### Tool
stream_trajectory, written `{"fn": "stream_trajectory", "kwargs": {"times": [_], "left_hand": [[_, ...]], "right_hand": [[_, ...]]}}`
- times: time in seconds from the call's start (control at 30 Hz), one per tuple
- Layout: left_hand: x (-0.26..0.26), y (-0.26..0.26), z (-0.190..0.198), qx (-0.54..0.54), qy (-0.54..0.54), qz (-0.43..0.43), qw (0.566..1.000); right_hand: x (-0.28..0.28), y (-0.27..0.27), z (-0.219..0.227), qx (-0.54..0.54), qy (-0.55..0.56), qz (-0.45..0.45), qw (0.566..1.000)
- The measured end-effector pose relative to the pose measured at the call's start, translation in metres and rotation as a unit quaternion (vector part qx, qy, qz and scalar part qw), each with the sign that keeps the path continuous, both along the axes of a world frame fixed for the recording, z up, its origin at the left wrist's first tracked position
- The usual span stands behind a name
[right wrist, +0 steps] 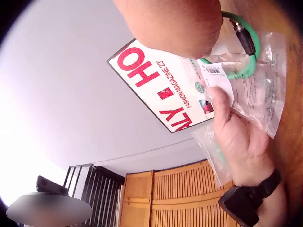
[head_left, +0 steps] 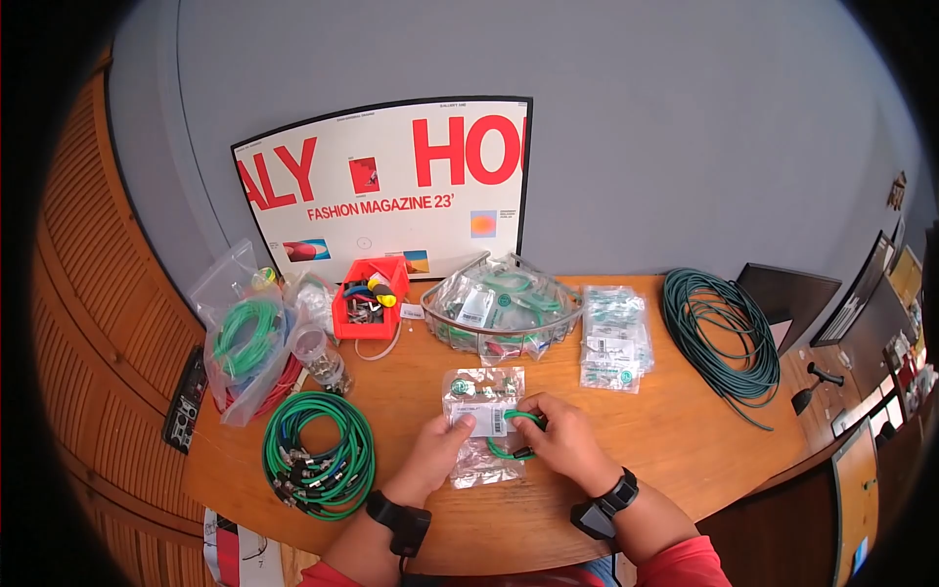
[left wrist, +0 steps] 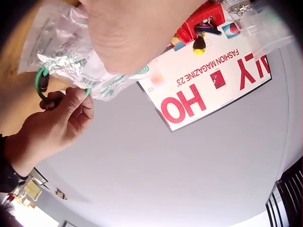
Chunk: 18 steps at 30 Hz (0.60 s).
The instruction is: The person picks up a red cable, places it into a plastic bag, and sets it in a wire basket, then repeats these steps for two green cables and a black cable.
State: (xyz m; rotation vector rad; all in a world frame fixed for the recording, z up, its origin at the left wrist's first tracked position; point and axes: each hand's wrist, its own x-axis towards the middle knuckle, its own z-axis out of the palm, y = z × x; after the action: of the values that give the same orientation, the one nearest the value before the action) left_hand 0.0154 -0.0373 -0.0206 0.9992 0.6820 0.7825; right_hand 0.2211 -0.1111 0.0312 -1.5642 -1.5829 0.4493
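Observation:
A clear plastic bag (head_left: 484, 384) with a white barcode label (head_left: 476, 421) lies in front of me on the wooden table. My left hand (head_left: 430, 458) holds it from the left side, thumb over the label and the other fingers mostly hidden. On the right, my right hand (head_left: 570, 445) pinches a short green cable (right wrist: 255, 49). The cable loops out from under those fingers and overlaps the bag's right part. A black connector (right wrist: 245, 41) on it hangs beside the right hand. In the left wrist view the right fingertips (left wrist: 85, 111) curl inward close to the bag's edge.
Left of the bag lies a coil of green cables (head_left: 360, 445). Behind stand a red bin (head_left: 352, 330) of small parts, a clear jar (head_left: 320, 360) and a wire basket (head_left: 509, 339) of bagged cables. Flat bags (head_left: 614, 338) and a dark green coil (head_left: 682, 328) lie right.

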Motion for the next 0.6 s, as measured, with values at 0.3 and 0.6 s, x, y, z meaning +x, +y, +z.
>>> {"fn": "stream_trajectory", "kwargs": {"times": [0.3, 0.6], "left_hand": [[0.003, -0.001, -0.002, -0.074, -0.058, -0.012, 0.996], [0.003, -0.004, 0.011, -0.103, -0.108, 0.000, 0.989]], "right_hand": [[-0.001, 0.009, -0.027, -0.050, 0.321, 0.079, 0.942], [0.007, 0.010, -0.025, -0.118, 0.310, 0.095, 0.938]]}}
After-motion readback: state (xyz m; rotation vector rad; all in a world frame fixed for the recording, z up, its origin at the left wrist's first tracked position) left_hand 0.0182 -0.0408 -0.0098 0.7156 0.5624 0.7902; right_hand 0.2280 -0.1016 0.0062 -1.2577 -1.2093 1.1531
